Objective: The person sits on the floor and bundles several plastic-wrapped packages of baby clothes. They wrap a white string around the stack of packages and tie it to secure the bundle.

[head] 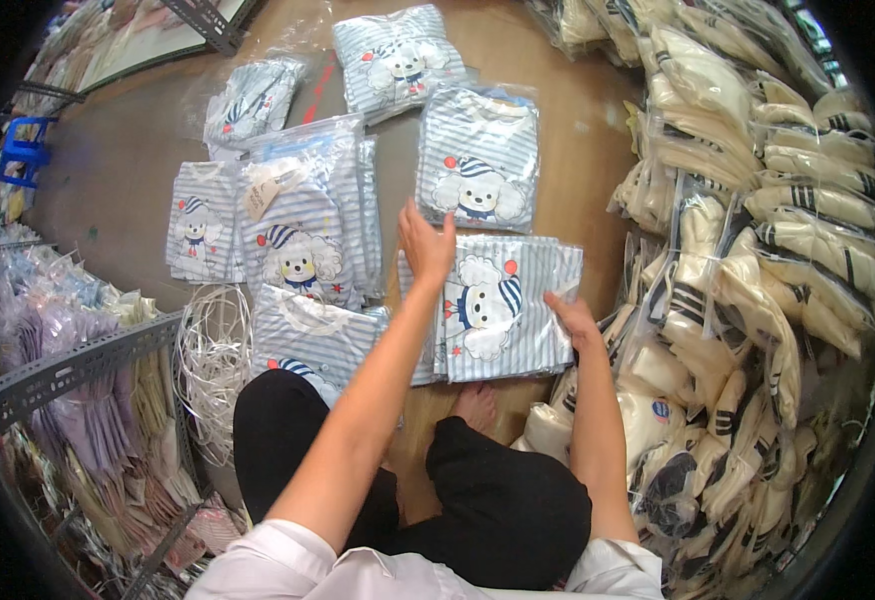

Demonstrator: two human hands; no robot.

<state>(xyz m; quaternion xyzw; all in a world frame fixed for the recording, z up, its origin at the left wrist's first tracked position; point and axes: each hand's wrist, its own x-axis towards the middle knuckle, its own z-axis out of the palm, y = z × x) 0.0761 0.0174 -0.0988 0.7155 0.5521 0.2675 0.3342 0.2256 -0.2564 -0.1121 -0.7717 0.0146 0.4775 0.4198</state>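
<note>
Before me on the floor lies a stack of folded blue-and-white striped shirts (524,330) in clear plastic bags, its dog print turned sideways. My right hand (575,319) grips the stack's right edge, thumb on top and the other fingers hidden underneath. At the upper left corner, my left hand (428,244) is spread with fingers pointing away from me; whether it presses on the plastic is unclear. Just beyond it lies another bagged striped shirt (479,146) with the dog upright. To the left, a higher pile of these shirts (302,206) carries a paper hang tag (261,196).
Bagged cream garments with black stripes (692,300) are heaped along the right. A coil of white strapping (216,360) lies left of my knee, beside a perforated metal shelf rail (77,360). A blue plastic stool (25,150) stands farther left.
</note>
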